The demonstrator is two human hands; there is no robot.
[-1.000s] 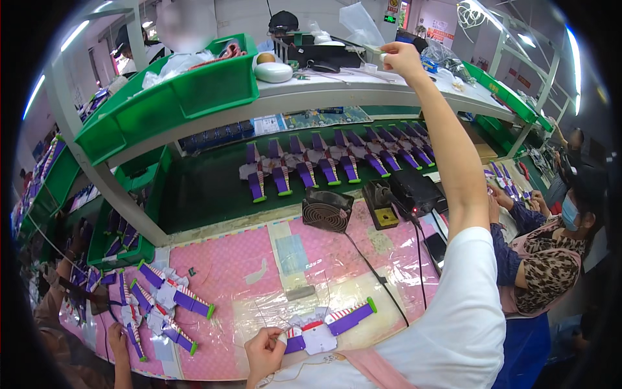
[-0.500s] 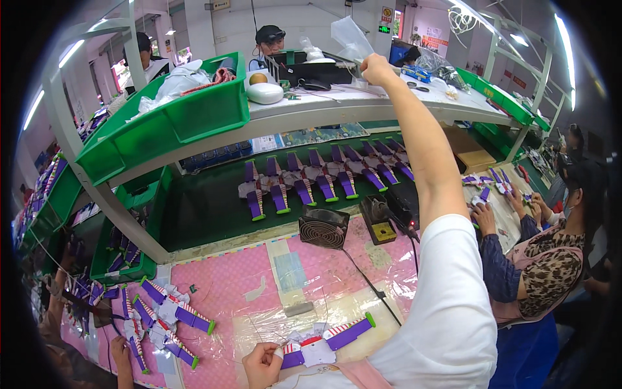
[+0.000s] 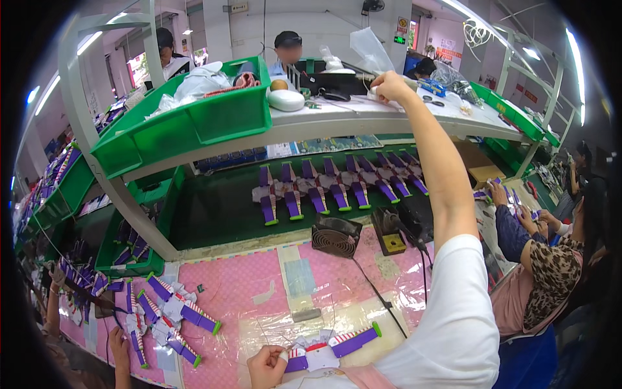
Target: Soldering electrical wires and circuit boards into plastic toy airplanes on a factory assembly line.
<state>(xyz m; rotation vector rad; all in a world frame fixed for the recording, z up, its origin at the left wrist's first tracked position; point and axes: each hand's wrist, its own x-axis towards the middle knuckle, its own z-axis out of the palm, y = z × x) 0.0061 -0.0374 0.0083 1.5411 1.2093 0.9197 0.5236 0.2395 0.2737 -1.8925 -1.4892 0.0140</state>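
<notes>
One low pinch, one high reach

From where I stand, the left hand (image 3: 267,367) is down at the near edge of the bench, its thumb and fingers closed on the left end of a purple-and-white winged piece (image 3: 318,358), whose other wing stretches away to a green tip. The right hand (image 3: 392,88) is up over the white shelf (image 3: 308,119), fingers curled, just by a clear plastic bag (image 3: 371,52); I cannot tell how tightly they close or whether they have hold of anything.

Left of the winged piece, a cluster of similar pieces (image 3: 171,312) lies on the pink mat (image 3: 230,285), with another person's hand (image 3: 119,350) near it. Farther back stand a black fan (image 3: 335,237) and a black stand with a yellow pad (image 3: 392,244). Under the shelf, a double row of matching pieces (image 3: 337,196) lies on a dark green surface (image 3: 214,214).

Up on the shelf, a white rounded object (image 3: 286,100) sits beside a green bin (image 3: 194,137). Over on the right, a co-worker (image 3: 549,268) wears leopard-print sleeves
</notes>
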